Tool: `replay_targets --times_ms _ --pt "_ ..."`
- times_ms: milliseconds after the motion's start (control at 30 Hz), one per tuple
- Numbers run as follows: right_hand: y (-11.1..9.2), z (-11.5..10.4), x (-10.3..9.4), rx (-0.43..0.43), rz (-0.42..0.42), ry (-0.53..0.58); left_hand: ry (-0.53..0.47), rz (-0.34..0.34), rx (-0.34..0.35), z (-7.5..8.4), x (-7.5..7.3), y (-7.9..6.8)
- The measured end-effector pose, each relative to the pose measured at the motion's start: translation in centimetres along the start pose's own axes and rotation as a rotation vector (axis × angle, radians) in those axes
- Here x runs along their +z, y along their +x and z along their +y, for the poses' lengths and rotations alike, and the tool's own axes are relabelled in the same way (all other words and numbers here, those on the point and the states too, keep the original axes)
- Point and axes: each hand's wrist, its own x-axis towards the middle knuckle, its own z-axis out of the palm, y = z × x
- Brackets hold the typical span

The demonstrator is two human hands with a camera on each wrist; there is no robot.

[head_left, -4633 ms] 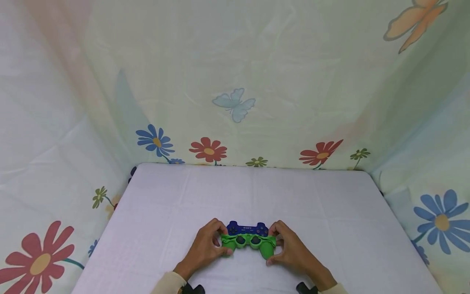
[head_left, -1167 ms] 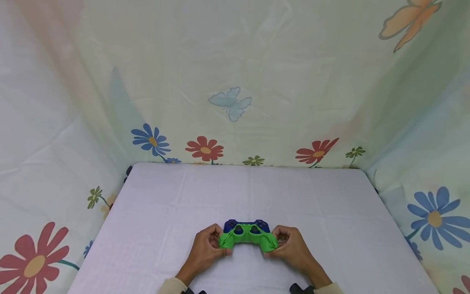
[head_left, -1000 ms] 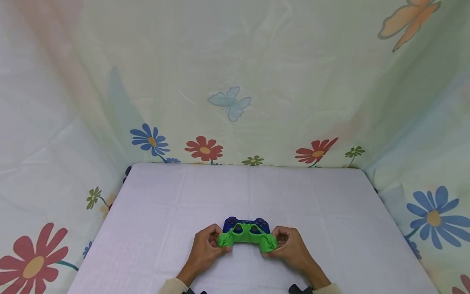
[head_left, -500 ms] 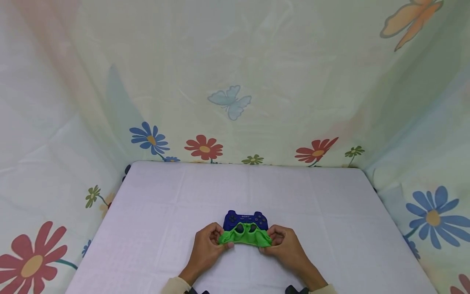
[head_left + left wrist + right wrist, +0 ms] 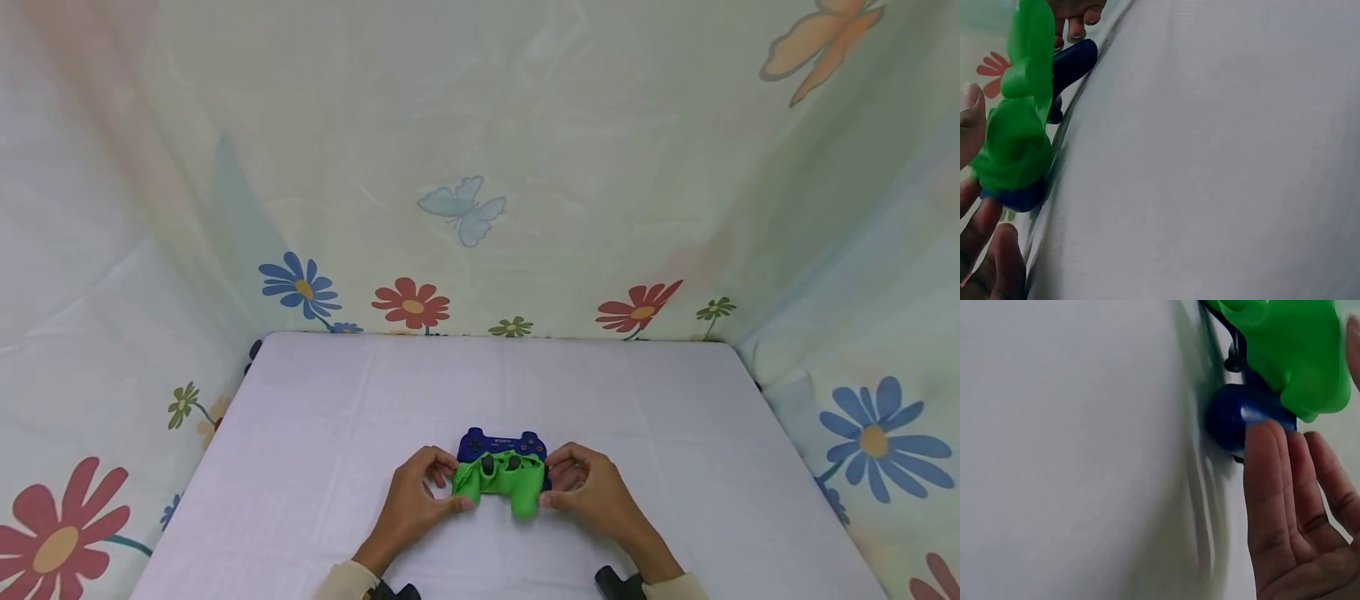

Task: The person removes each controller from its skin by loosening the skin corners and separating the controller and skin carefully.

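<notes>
A blue game controller (image 5: pixel 502 444) with a SONY mark lies near the front middle of the table in the head view. A stretchy green cover (image 5: pixel 501 475) sits over its lower part, with both black sticks poking through. My left hand (image 5: pixel 416 492) holds the covered left grip between thumb and fingers. On the other side my right hand (image 5: pixel 592 492) has fairly straight fingers at the controller's edge. The right wrist view shows the blue right grip (image 5: pixel 1241 415) bare, with the loose green sleeve hanging apart above it. The left palm is hidden in the head view.
A white-covered table (image 5: pixel 360 400) spreads around the controller. Flower-printed curtain (image 5: pixel 337 192) walls stand behind it and at both sides. Dark straps with black camera parts (image 5: pixel 618 583) sit at the wrists.
The controller's right grip has come out of the green sleeve, which now hangs loose. My right fingers have loosened from the cover. Earlier the cover reached over both grips.
</notes>
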Motion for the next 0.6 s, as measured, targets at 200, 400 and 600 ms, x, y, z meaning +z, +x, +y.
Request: replay_targets --times_ms 200,400,600 --pt "1.4 -2.2 0.4 0.0 0.056 -0.055 -0.012 0.035 0.034 0.7 0.0 0.9" --pt "2.9 -3.5 0.3 0.043 0.002 -0.084 -0.034 0.032 0.095 1.5 0.3 2.0" --pt "4.1 -4.5 1.0 0.028 0.003 -0.179 -0.101 -0.029 0.103 1.7 0.7 2.7"
